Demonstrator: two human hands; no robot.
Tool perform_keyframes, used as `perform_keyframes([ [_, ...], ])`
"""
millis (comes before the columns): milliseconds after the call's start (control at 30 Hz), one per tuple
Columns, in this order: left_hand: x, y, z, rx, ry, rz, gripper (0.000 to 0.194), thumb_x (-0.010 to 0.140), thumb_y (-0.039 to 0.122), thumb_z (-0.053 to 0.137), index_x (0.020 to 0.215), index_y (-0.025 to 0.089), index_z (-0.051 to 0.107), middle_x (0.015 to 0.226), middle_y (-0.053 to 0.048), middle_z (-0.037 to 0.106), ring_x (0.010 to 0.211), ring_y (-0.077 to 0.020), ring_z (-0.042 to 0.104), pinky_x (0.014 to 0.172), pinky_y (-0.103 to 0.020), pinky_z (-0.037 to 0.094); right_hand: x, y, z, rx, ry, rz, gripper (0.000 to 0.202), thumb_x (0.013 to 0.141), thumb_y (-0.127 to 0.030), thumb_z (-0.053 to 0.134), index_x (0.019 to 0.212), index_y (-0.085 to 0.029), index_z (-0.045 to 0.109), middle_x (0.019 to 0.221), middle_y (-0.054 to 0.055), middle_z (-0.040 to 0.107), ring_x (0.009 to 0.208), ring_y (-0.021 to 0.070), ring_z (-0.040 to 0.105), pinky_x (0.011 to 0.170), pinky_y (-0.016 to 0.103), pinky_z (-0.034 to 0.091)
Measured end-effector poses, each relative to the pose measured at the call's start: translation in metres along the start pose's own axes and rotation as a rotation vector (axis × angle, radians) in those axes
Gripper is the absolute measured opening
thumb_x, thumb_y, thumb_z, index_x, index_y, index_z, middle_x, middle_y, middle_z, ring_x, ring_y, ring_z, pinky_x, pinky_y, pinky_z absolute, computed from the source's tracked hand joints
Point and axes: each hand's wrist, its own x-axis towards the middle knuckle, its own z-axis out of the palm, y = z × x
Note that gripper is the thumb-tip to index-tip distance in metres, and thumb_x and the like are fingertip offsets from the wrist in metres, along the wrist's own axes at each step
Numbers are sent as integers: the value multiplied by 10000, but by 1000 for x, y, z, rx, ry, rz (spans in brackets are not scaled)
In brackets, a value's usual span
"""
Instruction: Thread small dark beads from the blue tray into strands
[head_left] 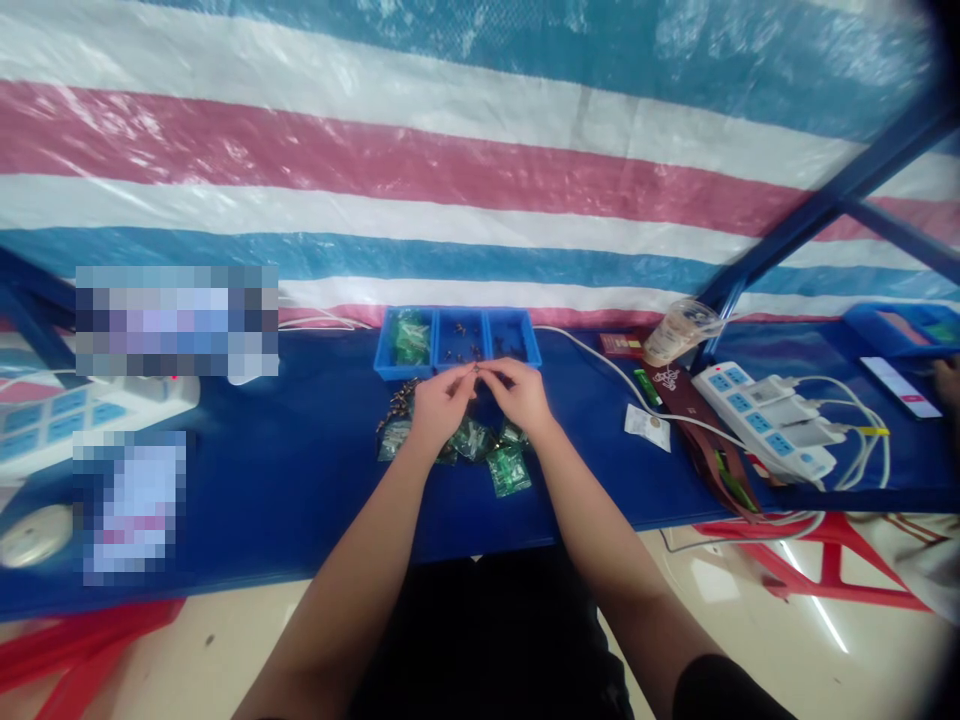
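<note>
No brand name or printed wording can be read at this size; a dark red booklet point(679, 385) bears a pale emblem that is too small to make out, and two areas at the left of the table are blurred.

The left hand point(439, 405) and the right hand point(521, 395) are brought together above the blue table point(285, 470), their fingertips meeting at a tiny dark part point(475, 369). The part is pinched between the fingertips of both hands, directly in front of the blue three-compartment tray point(457, 340); its exact shape cannot be told. The tray's left compartment is filled with green packets, while small dark pieces are scattered in the middle and right ones.

Below the hands, several small green bags point(495, 455) are spread on the table, and a loose heap of small dark parts point(401, 400) lies just beside the left hand.

To the right, a white sachet point(647, 427), a tilted plastic cup point(681, 333) and a white power strip point(765, 418) with blue sockets and plugged-in cables are seen. A second power strip point(90, 410) lies at the left.
</note>
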Motion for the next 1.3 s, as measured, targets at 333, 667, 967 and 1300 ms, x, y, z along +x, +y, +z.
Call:
perform_keyframes([
  [333, 1, 8, -3, -68, -60, -72, 319, 912, 438, 620, 1038, 168, 735, 640, 2, 664, 500, -104, 577, 528, -222, 485, -2, 2, 2, -74, -1, -138, 197, 976, -247, 592, 1048, -227, 774, 1027, 62, 776, 951, 180, 712, 890, 325, 563],
  [667, 1, 10, -3, -25, -24, -49, 334, 928, 459, 601, 1076, 188, 727, 676, -5, 668, 582, -123, 619, 576, -234, 502, 0, -5, 0, -97, -1, -98, 197, 980, -305, 591, 1057, -231, 757, 1035, 60, 762, 962, 184, 700, 869, 323, 570],
  [967, 0, 13, -4, 104, 24, -16, 321, 948, 477, 557, 984, 201, 718, 692, 1, 688, 635, -142, 641, 640, -249, 502, -1, -3, 0, -75, -15, -23, 183, 953, -334, 635, 1001, -227, 776, 973, 50, 767, 838, 165, 693, 782, 289, 552],
  [1300, 0, 18, -7, 204, 17, 7, 320, 938, 434, 588, 1153, 226, 701, 735, -5, 708, 638, -150, 638, 669, -260, 495, 3, -5, -2, 90, -100, 231, 257, 898, -405, 653, 893, -170, 757, 815, 45, 759, 702, 156, 664, 682, 269, 532],
])
